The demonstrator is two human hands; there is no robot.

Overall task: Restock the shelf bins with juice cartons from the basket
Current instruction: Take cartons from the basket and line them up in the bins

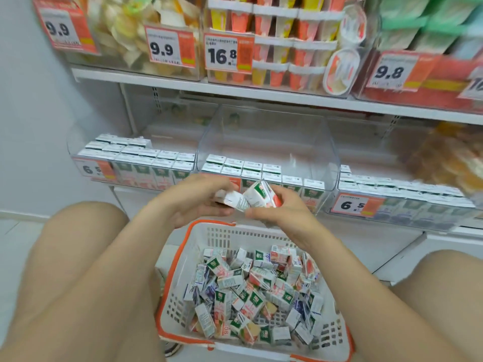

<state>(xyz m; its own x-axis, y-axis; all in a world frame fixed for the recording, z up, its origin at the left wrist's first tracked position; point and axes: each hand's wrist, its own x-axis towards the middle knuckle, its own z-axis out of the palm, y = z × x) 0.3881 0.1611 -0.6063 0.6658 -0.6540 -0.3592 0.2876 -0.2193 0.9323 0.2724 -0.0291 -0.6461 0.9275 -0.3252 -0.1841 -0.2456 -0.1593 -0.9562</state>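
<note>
— Gripped: my left hand (193,202) held one juice carton (230,199), my right hand (283,214) a second carton (261,197), above the basket (199,239).
— Which step?
— Mid-transfer, I judged; next needed upright placing in the middle bin (266,131).

A white basket (224,235) with an orange rim is sitting on the floor, holding a jumbled heap of small juice cartons (251,288). Above it, a white carton (232,201) is tilting in the left grip (198,202), touching a red-and-green carton (260,197) in the right grip (283,209). Behind, the left bin (146,176), middle bin (266,137) and right bin (407,215) are carrying upright rows of cartons.
</note>
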